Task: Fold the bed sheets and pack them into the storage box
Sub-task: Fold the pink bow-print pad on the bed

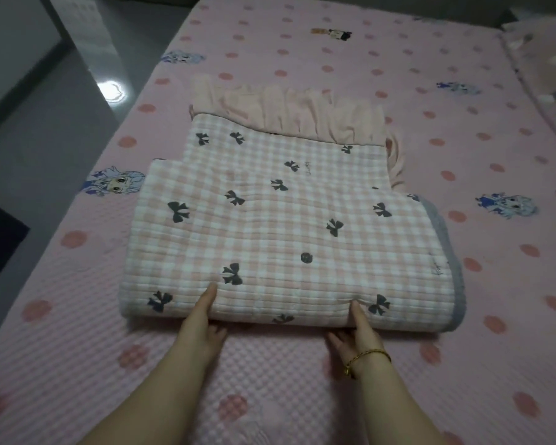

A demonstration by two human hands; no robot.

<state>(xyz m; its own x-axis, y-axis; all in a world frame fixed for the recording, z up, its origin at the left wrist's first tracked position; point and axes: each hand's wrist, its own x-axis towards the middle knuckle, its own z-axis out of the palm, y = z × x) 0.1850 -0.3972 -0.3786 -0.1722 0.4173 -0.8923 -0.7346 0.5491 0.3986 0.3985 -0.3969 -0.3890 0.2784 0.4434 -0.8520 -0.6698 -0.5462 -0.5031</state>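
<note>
Sheet [270, 220] gripped by left hand [203, 322], right hand [358, 332], fingers [336, 341] seemingly beneath.

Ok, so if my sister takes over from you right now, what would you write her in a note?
Hands: the left hand grips the near edge of the folded sheet, thumb on top, fingers underneath. The right hand does the same.
Things: the sheet lies on the bed, pink ruffle at its far end.
Done: folded into a thick bundle.
Left: pack it into the storage box, which is not in view.

Dim, soft, floor [77, 130] glare, wide-angle bowing
</note>
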